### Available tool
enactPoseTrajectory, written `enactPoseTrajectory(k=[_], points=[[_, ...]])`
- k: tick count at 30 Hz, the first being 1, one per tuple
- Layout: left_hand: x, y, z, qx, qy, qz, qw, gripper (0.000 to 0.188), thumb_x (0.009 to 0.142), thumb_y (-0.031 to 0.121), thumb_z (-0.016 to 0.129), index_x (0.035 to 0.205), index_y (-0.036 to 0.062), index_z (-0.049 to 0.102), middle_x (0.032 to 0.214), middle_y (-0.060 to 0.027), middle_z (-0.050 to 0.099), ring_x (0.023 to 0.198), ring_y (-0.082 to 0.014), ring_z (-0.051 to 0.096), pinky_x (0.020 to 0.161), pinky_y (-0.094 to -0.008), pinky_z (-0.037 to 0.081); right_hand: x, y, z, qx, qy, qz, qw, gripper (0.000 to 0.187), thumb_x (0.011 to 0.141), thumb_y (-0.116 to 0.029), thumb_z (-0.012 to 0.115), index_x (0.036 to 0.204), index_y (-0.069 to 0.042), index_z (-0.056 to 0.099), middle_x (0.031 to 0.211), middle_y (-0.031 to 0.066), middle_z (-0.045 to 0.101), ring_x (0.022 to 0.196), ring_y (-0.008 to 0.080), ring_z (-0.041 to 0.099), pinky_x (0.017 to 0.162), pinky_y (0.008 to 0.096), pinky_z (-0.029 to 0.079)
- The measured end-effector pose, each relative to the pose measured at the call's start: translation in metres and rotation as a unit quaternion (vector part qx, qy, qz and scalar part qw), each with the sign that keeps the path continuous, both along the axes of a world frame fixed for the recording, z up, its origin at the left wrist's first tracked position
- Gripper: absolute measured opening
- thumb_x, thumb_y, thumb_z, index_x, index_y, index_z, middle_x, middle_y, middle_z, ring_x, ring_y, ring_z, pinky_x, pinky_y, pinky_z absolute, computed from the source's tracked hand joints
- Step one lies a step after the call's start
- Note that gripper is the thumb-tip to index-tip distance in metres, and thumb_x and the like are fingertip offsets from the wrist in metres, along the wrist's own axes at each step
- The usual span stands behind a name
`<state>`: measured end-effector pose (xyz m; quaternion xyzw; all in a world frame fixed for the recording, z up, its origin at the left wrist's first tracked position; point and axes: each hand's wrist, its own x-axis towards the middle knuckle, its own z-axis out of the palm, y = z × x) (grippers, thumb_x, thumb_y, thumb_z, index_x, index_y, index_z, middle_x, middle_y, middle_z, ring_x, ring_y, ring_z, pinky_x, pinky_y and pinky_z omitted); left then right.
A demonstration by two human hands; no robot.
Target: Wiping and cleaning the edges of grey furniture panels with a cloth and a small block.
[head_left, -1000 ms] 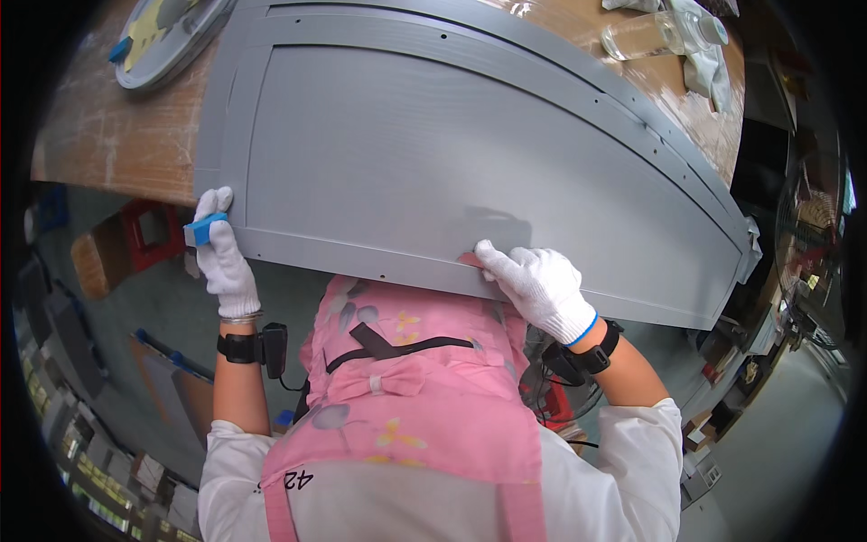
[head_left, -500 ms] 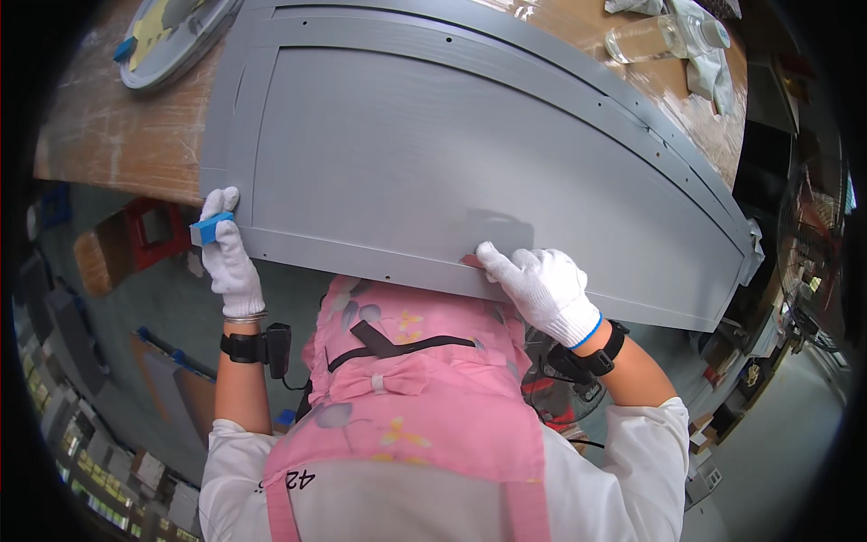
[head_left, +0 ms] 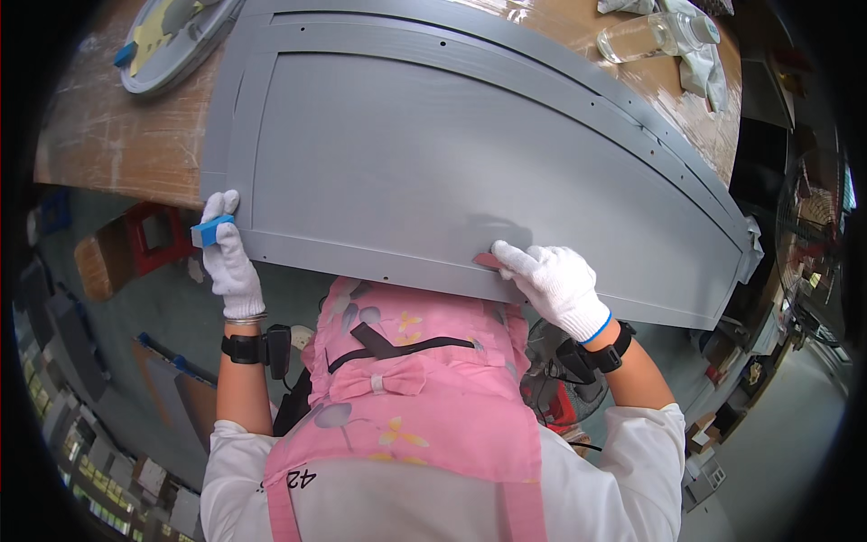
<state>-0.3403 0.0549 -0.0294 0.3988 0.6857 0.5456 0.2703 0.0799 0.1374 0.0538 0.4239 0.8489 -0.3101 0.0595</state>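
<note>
A large grey frame-and-panel door (head_left: 388, 154) lies flat in front of me, with small dark holes along its frame. At its near left corner my left hand (head_left: 235, 271), in a white knit glove, grips a small blue block (head_left: 212, 231) between fingers and thumb, the fingertips by the frame's edge. My right hand (head_left: 558, 287), also gloved, is closed on a thin reddish piece like folded sandpaper (head_left: 488, 260). That piece touches the door's near frame strip, right of its middle. Most of it is hidden under the fingers.
The door rests on a wooden table (head_left: 117, 135). A shallow grey oval tray (head_left: 149, 83) with yellow sheets stands at the far left. Far right are a clear bottle (head_left: 637, 38) and crumpled wrapping (head_left: 706, 79). Below left is a red stool (head_left: 143, 237); a fan (head_left: 808, 244) stands right.
My right hand has slid a little to the right along the near frame with the reddish piece. The left hand and blue block have hardly moved.
</note>
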Motion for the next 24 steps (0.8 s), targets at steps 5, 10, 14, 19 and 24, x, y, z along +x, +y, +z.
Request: enactPoseTrajectory(k=[5, 10, 14, 19, 24], points=[[0.003, 0.004, 0.007, -0.013, 0.034, -0.013, 0.999, 0.063, 0.102, 0.045, 0.051, 0.141, -0.0040, 0.043, 0.136, -0.0173, 0.058, 0.127, -0.0219, 0.053, 0.115, -0.0359, 0.032, -0.058, -0.011, -0.015, -0.021, 0.005, 0.018, 1.000, 0.041, 0.086, -0.016, 0.064, 0.126, -0.017, 0.054, 0.080, 0.0075, 0.068, 0.071, 0.0311, 0.066, 0.057, 0.0432, 0.051], [0.001, -0.005, 0.028, -0.056, 0.107, -0.058, 0.991, 0.066, 0.100, 0.050, 0.052, 0.139, -0.0030, 0.047, 0.126, -0.0146, 0.065, 0.128, -0.0185, 0.051, 0.121, -0.0379, 0.015, -0.082, 0.004, -0.013, -0.031, 0.174, -0.019, 0.984, 0.038, 0.087, -0.015, 0.064, 0.125, -0.011, 0.058, 0.088, 0.0081, 0.070, 0.079, 0.0304, 0.068, 0.066, 0.0395, 0.053], [0.012, -0.021, 0.035, -0.067, 0.179, -0.097, 0.977, 0.060, 0.101, 0.043, 0.053, 0.139, -0.0030, 0.046, 0.126, -0.0161, 0.065, 0.128, -0.0198, 0.052, 0.122, -0.0412, 0.015, -0.068, 0.008, -0.017, 0.055, 0.084, -0.008, 0.995, 0.034, 0.088, -0.018, 0.063, 0.120, -0.011, 0.055, 0.081, 0.0070, 0.069, 0.073, 0.0286, 0.068, 0.062, 0.0396, 0.054], [0.048, -0.013, 0.052, -0.069, 0.191, -0.223, 0.953, 0.050, 0.098, 0.038, 0.058, 0.130, -0.0010, 0.056, 0.108, -0.0120, 0.072, 0.114, -0.0235, 0.061, 0.120, -0.0461, 0.019, -0.114, -0.013, -0.017, -0.003, 0.075, 0.023, 0.997, 0.026, 0.091, -0.027, 0.060, 0.112, -0.013, 0.052, 0.074, 0.0109, 0.066, 0.067, 0.0325, 0.067, 0.056, 0.0437, 0.053], [0.073, -0.011, 0.065, -0.111, -0.089, -0.244, 0.959, 0.066, 0.100, 0.046, 0.052, 0.139, -0.0064, 0.045, 0.111, -0.0136, 0.070, 0.117, -0.0211, 0.057, 0.115, -0.0422, 0.030, -0.072, 0.005, 0.012, -0.094, 0.149, 0.002, 0.984, 0.034, 0.094, -0.027, 0.057, 0.127, -0.017, 0.055, 0.092, 0.0121, 0.068, 0.084, 0.0345, 0.067, 0.071, 0.0452, 0.054]])
